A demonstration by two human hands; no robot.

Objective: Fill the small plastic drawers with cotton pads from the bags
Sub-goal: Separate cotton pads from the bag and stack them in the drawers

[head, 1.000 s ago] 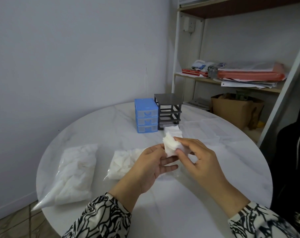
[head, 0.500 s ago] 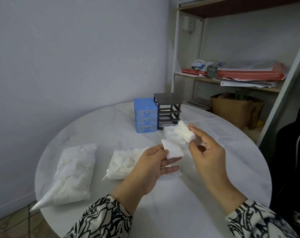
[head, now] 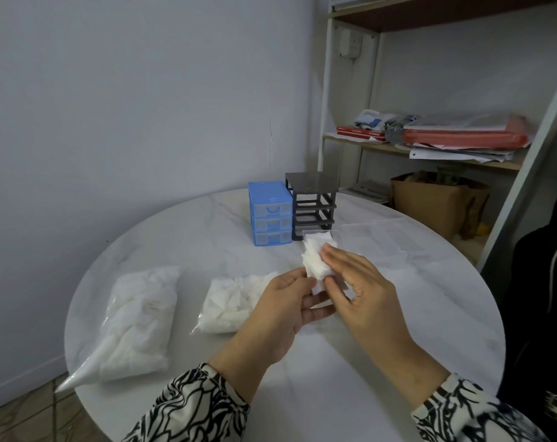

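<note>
White cotton pads (head: pixel 315 266): small stack pinched between left hand (head: pixel 283 309) and right hand (head: pixel 360 283) above table (head: pixel 334 378). 2 bags (head: pixel 140 317) remain full; clear drawer (head: pixel 322 232) partly filled, others pending.

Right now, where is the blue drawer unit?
Head view: the blue drawer unit stands at the table's far edge, left of the grey frame, beyond both hands.

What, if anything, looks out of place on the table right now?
The grey drawer frame stands with its slots empty; clear drawers lie loose on the table beside it. The larger bag overhangs the table's edge.
</note>
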